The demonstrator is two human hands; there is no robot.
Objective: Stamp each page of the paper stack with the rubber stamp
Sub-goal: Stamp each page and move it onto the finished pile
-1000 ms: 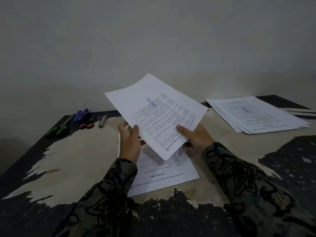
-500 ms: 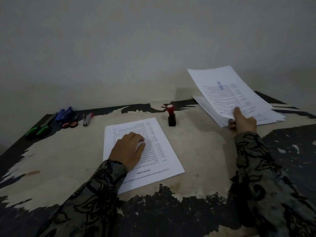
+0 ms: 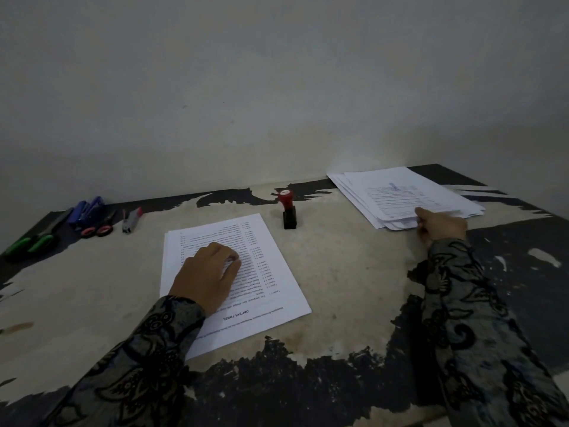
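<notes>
A stack of printed pages [image 3: 271,288] lies on the table in front of me, its top sheet showing no stamp mark. My left hand [image 3: 209,272] rests on it with loosely bent fingers. The rubber stamp [image 3: 288,211], red on top with a black base, stands upright just beyond the stack, touched by neither hand. At the back right lies a pile of pages [image 3: 400,192]; its top sheet carries a blue stamp mark. My right hand [image 3: 440,226] pinches the near edge of that top sheet, which lies flat on the pile.
Along the back left edge lie green-handled scissors [image 3: 34,241], blue markers [image 3: 86,208], small red-handled scissors [image 3: 98,230] and a grey and red tool [image 3: 131,220]. The table [image 3: 354,272] is worn, with dark peeling patches. A bare wall stands right behind it.
My right hand carried the stamped sheet from the middle over to the right pile and laid it flat there. My left hand let go of it and came down onto the front stack.
</notes>
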